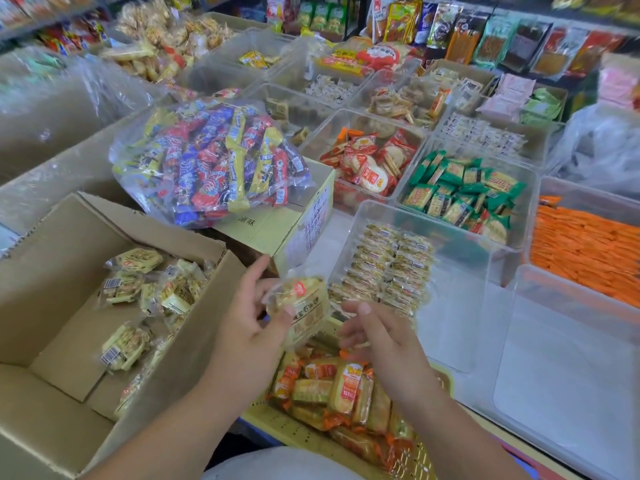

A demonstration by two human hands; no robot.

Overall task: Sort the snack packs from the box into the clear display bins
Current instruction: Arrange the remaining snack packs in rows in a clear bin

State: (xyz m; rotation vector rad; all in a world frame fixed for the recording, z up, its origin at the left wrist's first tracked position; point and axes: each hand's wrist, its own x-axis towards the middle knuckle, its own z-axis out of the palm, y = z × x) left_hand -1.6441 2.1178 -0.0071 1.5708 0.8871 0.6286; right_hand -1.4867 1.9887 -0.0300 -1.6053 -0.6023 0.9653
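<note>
My left hand [247, 320] holds a pale yellow snack pack [306, 308] between thumb and fingers, just right of the open cardboard box [69, 368]. Several matching packs [145, 296] lie loose in that box. My right hand [377, 336] hovers beside the held pack with fingers loosely spread and nothing in it. Just beyond both hands stands a clear display bin [460, 237] with neat rows of the same pale packs [388, 268].
A yellow perforated basket [287, 427] of orange-wrapped packs sits below my hands. A big clear bag of mixed candies [211, 161] lies on a shut carton [298, 223]. Clear bins of red, green [460, 195] and orange snacks [588, 247] spread right; a see-through bin [571, 375] stands near right.
</note>
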